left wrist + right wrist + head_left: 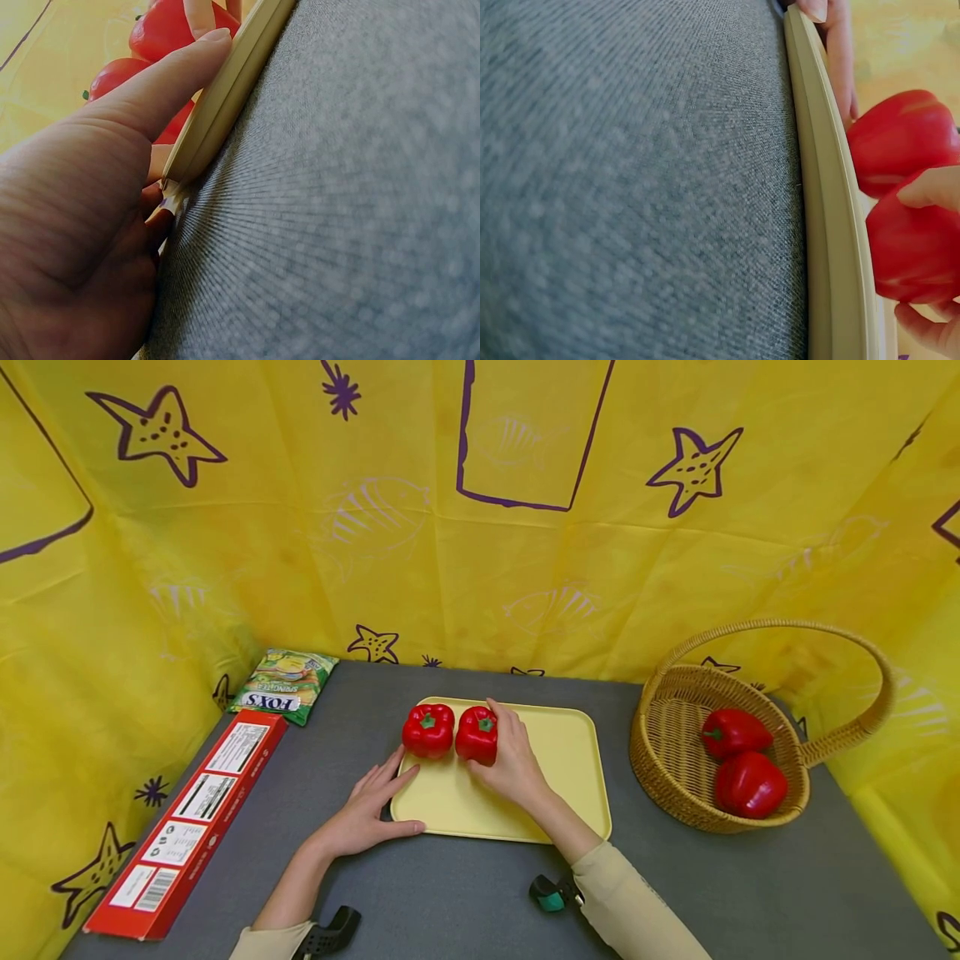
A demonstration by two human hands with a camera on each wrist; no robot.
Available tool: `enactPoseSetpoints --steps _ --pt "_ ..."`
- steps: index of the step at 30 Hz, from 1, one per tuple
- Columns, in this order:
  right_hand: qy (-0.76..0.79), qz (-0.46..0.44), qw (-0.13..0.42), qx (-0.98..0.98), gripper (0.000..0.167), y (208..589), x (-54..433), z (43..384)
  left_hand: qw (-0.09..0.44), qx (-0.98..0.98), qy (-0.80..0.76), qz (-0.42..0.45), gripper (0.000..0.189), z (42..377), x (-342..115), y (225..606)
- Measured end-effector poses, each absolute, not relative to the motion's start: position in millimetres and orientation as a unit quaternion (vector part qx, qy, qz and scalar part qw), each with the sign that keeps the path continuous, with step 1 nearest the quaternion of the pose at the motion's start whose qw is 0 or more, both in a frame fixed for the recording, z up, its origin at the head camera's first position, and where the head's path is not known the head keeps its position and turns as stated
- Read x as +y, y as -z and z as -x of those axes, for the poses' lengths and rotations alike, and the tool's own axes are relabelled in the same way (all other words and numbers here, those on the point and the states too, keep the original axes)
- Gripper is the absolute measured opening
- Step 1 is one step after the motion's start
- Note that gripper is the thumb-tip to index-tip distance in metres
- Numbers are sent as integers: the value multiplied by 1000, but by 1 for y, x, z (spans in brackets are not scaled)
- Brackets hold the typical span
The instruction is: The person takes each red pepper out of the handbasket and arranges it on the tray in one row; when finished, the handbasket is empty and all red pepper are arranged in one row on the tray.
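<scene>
Two red bell peppers with green stems stand side by side on the pale yellow tray (pixel 558 777), toward its back left. My right hand (pixel 513 764) grips the right bell pepper (pixel 474 739) from its right side; in the right wrist view, the thumb and fingers lie around that pepper (pixel 915 251). The left bell pepper (pixel 427 732) stands beside it, with no hand on it. At the tray's left edge, my left hand (pixel 367 817) rests with fingers spread, thumb at the front-left corner. In the left wrist view, the thumb (pixel 161 86) lies straight along the tray rim (pixel 225 94).
A wicker basket (pixel 660 785) with a tall handle stands on the right and holds two more red bell peppers (pixel 752 785). On the left lie a long red box (pixel 191 818) and a green Fox's packet (pixel 285 681). Yellow patterned cloth (pixel 450 568) hangs behind the grey table (pixel 450 902).
</scene>
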State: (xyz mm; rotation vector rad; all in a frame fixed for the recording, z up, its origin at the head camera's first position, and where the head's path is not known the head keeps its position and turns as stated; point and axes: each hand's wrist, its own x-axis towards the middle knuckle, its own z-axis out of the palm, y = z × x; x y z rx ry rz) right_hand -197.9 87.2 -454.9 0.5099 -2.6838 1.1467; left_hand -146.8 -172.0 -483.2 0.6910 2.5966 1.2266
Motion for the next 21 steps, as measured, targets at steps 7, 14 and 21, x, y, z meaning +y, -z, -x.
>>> enactPoseSetpoints --steps 7,14,21 --pt "-393 -177 86 -898 95 456 85 199 94 875 -414 -233 89 147 -172 484" --pt "-396 -173 77 -899 97 455 85 198 92 875 -414 -234 90 147 -172 485" --pt "-387 -161 79 -904 97 451 88 194 93 875 -414 -233 90 146 -172 484"
